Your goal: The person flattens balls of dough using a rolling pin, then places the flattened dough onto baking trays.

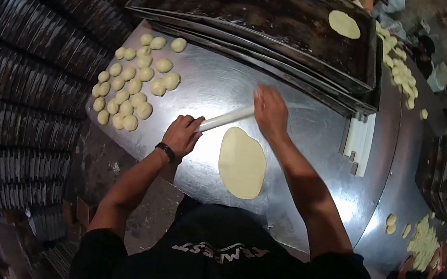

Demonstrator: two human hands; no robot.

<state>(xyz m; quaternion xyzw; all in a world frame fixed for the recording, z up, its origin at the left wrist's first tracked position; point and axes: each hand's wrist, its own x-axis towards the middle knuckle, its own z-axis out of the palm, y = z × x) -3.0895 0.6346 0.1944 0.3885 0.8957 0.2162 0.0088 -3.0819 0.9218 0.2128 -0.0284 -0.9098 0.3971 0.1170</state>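
A pale rolling pin (227, 119) is held at a slant over the steel table (190, 175), above the flattened dough. My left hand (180, 135), with a dark band at the wrist, is closed over its near-left end. At the far-right end is my right hand (271, 112), blurred by motion, its grip on the pin partly hidden. Just below the pin lies a flat oval dough sheet (242, 163), touched by neither hand. Many small dough balls (128, 90) are gathered on the table's left side.
Stacked dark baking trays (250, 19) stand at the back, the top one bearing a flat dough piece (345, 24). Racks of trays (34, 75) line the left. Dough pieces (401, 72) lie on the right-hand table, with other people working nearby.
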